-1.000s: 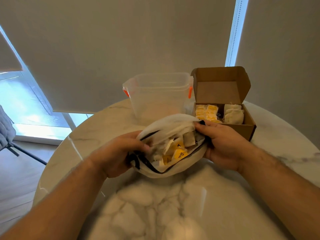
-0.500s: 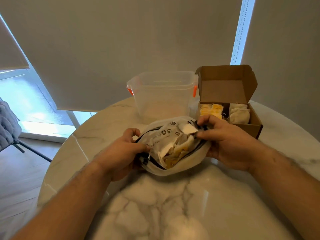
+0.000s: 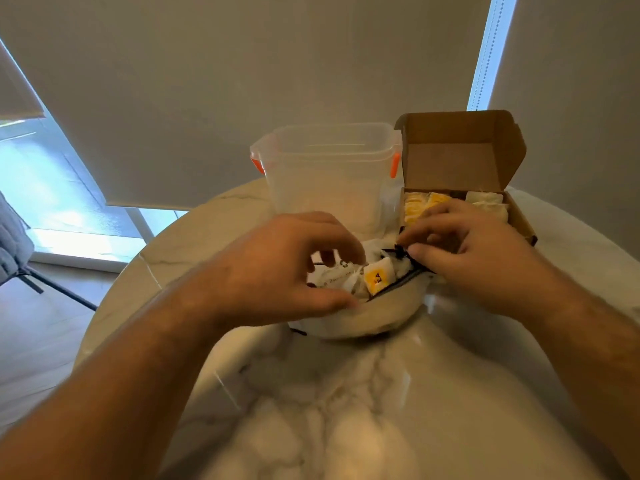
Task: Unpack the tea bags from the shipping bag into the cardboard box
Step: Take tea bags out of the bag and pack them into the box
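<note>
The white shipping bag (image 3: 363, 320) lies on the marble table with its black-edged mouth open towards me. Inside are white tea bags, one with a yellow tag (image 3: 377, 277). My left hand (image 3: 277, 268) arches over the mouth, fingers curved down into it and thumb on the near rim, holding nothing that I can see. At the mouth's right corner my right hand (image 3: 474, 251) pinches the black edge between thumb and forefinger. Just behind that hand stands the open cardboard box (image 3: 519, 220), holding yellow tea bags (image 3: 415, 206) on the left and white ones (image 3: 485, 199) on the right.
A clear plastic container (image 3: 329, 174) with orange clips stands behind the bag, left of the box. The box lid (image 3: 457, 150) stands upright at the back. The round table (image 3: 346, 410) ends near a window blind; a chair (image 3: 14, 244) is at the far left.
My left hand has let go of the bag's left edge and moved up over the mouth. My right hand stays on the right corner. The view has tilted closer.
</note>
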Motion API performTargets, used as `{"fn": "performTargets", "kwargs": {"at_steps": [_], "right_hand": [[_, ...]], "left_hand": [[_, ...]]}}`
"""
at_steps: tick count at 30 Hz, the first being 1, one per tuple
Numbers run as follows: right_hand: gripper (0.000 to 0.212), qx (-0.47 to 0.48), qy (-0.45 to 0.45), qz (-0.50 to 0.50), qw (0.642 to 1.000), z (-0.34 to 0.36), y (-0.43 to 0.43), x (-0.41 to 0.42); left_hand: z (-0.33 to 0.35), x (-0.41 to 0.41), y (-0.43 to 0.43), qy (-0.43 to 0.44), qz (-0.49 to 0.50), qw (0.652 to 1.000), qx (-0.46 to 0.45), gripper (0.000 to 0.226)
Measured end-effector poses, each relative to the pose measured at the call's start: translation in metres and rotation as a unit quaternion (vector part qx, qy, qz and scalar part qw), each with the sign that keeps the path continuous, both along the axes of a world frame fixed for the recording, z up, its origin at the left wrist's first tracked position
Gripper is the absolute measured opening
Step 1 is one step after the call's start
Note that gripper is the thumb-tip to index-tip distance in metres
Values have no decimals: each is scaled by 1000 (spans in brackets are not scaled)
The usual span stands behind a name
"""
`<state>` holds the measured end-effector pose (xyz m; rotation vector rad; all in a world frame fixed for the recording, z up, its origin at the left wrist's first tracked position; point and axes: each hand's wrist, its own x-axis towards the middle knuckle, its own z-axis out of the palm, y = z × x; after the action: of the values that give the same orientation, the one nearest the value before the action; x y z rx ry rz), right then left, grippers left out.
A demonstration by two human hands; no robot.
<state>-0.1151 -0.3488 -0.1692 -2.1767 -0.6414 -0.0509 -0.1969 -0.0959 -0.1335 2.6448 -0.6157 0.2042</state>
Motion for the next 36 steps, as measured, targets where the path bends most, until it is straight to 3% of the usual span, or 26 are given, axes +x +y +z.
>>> {"fn": "performTargets", "kwargs": {"at_steps": [3, 5, 10, 15, 18, 22, 25, 29, 32, 36], "right_hand": [[13, 2, -20, 70, 997, 1, 0, -7], [6, -65, -30, 82, 994, -5, 7, -9], [18, -224, -41, 80, 970, -8, 13, -10], [30, -332, 3, 108, 937, 3, 13, -18], [44, -352, -11, 88, 932, 5, 15, -22], [54, -289, -22, 73, 954, 0, 15, -19], [43, -216, 6, 78, 973, -5, 10, -11], [51, -107, 61, 79, 989, -5, 4, -5], [48, -24, 92, 70, 993, -5, 4, -3], [38, 114, 144, 38, 982, -4, 2, 1]], "left_hand": [[-6, 21, -8, 66, 21, 996, 60, 49], [-15, 33, -9, 101, 46, 993, 39, 44], [-28, 40, -6, 161, 85, 982, -54, 34], [-34, 31, -2, 177, 72, 981, 20, 73], [-36, 23, -6, 143, 81, 984, 71, 83], [-38, 19, -13, 117, 89, 984, 97, 82], [-37, 21, -13, 114, 120, 986, -3, 54], [-43, 27, -13, 40, 151, 986, -53, 28], [-45, 29, -15, -16, 140, 986, -94, 30], [-38, 32, -31, -46, 113, 986, -114, 49]]}}
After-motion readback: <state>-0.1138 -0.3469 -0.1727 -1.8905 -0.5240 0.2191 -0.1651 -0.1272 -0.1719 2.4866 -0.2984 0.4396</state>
